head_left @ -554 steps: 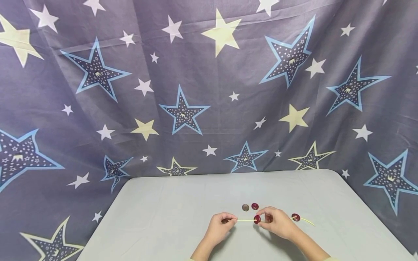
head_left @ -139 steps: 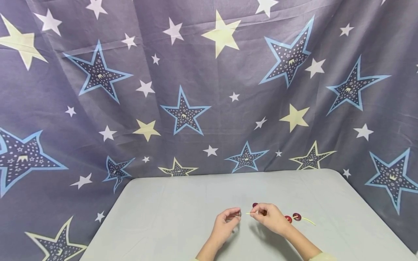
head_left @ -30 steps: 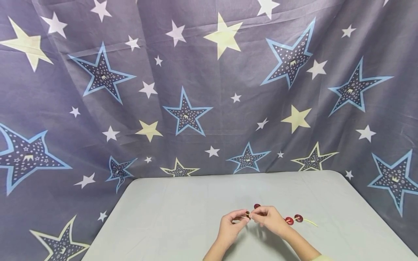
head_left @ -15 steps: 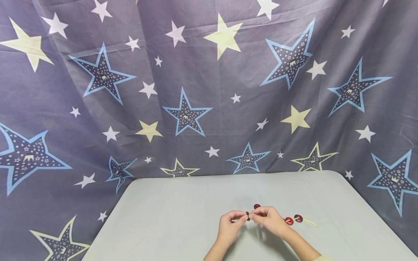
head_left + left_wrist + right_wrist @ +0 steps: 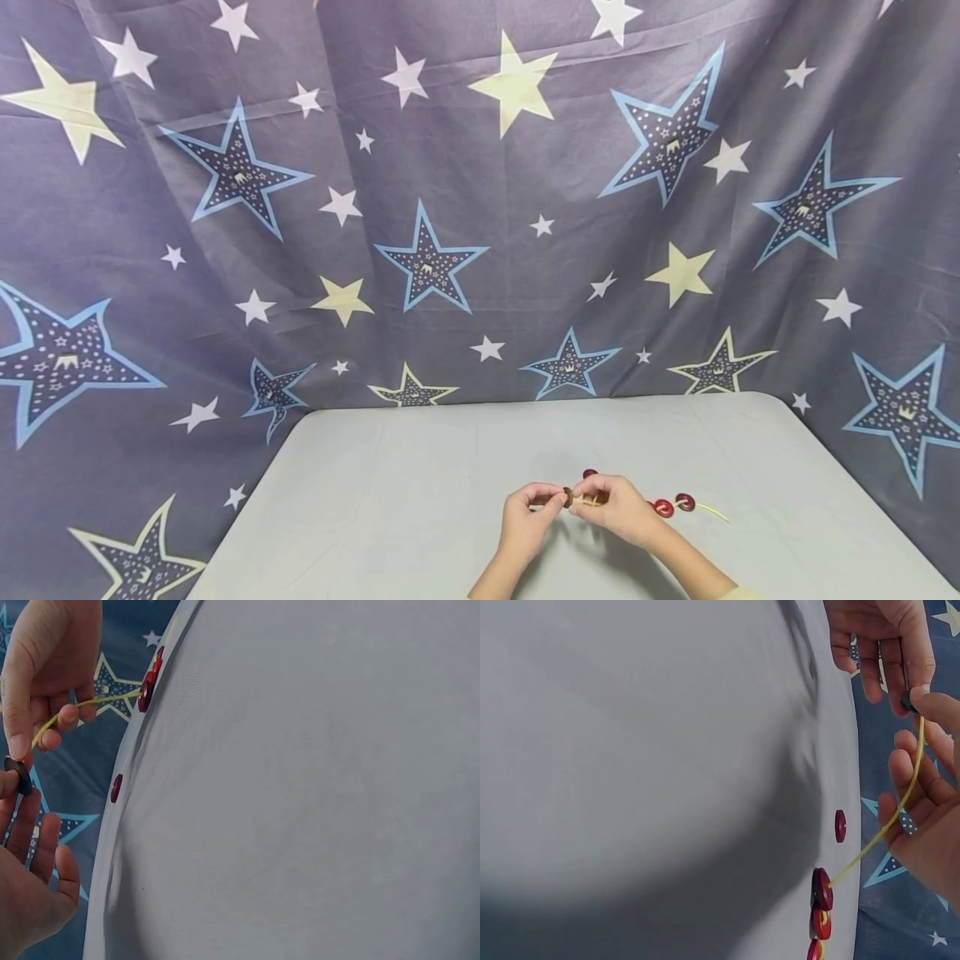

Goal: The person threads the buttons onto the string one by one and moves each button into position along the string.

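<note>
In the head view my left hand (image 5: 522, 523) pinches a brown button (image 5: 567, 497) by its edge, above the table. My right hand (image 5: 624, 510) pinches a yellow cord (image 5: 910, 791) just right of that button, and the right wrist view shows the cord meeting it. Whether the cord's end has come out on the far side is hidden by fingers. Farther along, the cord runs through several red buttons (image 5: 663, 508) lying on the table right of my right hand. One loose dark red button (image 5: 590, 473) lies behind the right fingers, partly covered.
A pale grey cloth covers the table (image 5: 405, 492), with rounded back corners. Behind it hangs a dark curtain (image 5: 480, 250) printed with stars. The cord's tail (image 5: 712, 512) sticks out past the rightmost dark red button (image 5: 685, 502).
Earlier the brown button lay on the table; my left hand has since picked it up. The cord has come up to it, and my right fingertips have just drawn slightly away from its face.
</note>
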Demonstrator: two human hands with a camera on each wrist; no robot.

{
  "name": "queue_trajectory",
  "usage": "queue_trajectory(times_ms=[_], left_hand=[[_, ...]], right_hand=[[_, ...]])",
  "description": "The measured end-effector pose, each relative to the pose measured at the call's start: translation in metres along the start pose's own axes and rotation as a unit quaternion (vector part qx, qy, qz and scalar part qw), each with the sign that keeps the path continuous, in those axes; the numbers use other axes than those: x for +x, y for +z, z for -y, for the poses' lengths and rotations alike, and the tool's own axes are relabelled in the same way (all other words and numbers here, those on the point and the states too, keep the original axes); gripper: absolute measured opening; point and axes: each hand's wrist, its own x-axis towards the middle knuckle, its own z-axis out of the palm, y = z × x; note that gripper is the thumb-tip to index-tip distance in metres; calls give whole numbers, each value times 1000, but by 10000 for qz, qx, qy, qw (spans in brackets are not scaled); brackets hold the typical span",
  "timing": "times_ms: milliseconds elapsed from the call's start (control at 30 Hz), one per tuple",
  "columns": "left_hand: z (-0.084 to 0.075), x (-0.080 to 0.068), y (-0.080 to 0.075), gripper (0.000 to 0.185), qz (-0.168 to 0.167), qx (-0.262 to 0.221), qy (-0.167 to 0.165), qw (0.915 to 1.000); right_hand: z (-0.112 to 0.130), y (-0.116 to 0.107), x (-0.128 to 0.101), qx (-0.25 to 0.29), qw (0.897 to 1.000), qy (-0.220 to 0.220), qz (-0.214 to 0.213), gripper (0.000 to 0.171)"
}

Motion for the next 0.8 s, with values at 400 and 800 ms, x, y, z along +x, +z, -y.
queue_trajectory(times_ms=[400,800], left_hand=[[1,-1,0,11,-3,138,126,9998],[-1,0,-3,10,94,236,162,9995]], right_hand=[[-3,2,2,-537,9975,-454,-63,25],[-2,2,2,-1010,9933,-568,-22,21]])
